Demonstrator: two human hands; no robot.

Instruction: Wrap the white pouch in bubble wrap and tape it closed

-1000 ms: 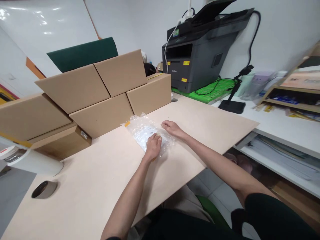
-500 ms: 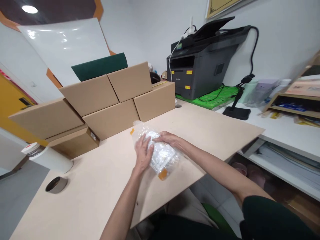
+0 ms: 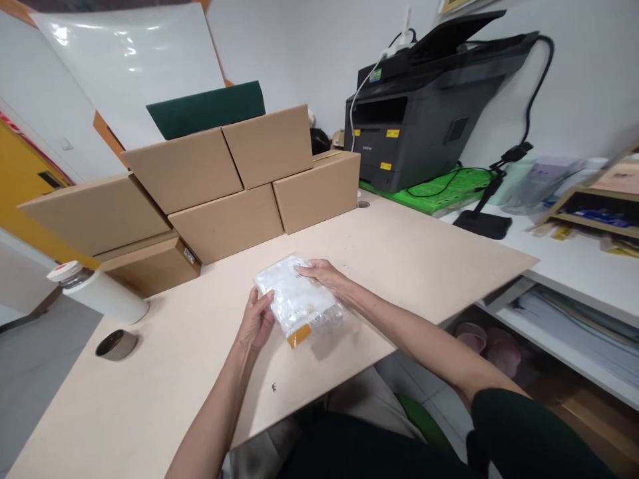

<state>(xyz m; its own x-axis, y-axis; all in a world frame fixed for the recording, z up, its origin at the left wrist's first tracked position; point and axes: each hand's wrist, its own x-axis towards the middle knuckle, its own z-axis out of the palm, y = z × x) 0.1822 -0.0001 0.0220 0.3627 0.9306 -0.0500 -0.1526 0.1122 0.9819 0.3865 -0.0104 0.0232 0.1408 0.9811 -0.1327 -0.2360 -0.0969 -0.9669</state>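
Observation:
A bubble-wrap packet [image 3: 294,293], whitish and shiny with a strip of orange tape at its near end, is held just over the table [image 3: 190,372]. My left hand [image 3: 258,319] grips its left edge, thumb on top and fingers underneath. At the packet's upper right, my right hand [image 3: 327,276] holds it with the thumb lying over the top. Loose clear wrap hangs from the lower right side. What is inside the wrapping cannot be made out.
Several cardboard boxes [image 3: 224,223] are stacked at the back, topped by a green box [image 3: 207,110]. On the left stand a white bottle [image 3: 110,296] and a dark cup [image 3: 117,344]. A printer [image 3: 414,126] and a black stand [image 3: 483,223] are at the right.
The packet has turned and its wrap lies more folded over. My left hand has moved from on top of it to its left edge. The view has shifted slightly.

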